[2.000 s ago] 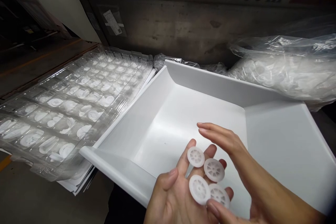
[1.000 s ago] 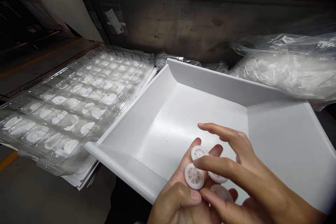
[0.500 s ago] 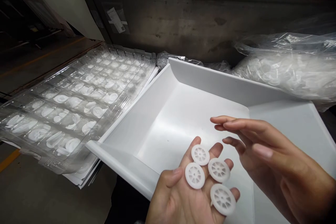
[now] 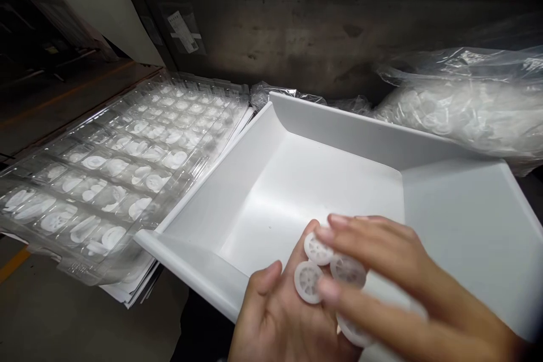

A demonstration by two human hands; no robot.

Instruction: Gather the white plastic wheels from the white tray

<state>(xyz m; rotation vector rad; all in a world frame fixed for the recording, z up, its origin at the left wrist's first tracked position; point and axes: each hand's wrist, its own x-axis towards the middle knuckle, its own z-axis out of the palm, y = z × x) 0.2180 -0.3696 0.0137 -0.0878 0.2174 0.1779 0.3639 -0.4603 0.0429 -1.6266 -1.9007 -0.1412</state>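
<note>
Four white wheels (image 4: 309, 281) rest on left hand (image 4: 280, 317); right hand (image 4: 382, 277) fingers (image 4: 339, 237) cover them.

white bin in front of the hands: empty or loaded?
Empty where visible. The white bin shows a bare floor and bare walls; the white wheels lie on the left hand, not in it. The hands hide its near corner.

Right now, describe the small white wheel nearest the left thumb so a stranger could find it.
Start at the big white bin; over its near corner lies the open left hand with small white spoked wheels on its fingers. The wheel nearest the thumb is the leftmost and fully uncovered; the right hand partly covers the others.
</note>
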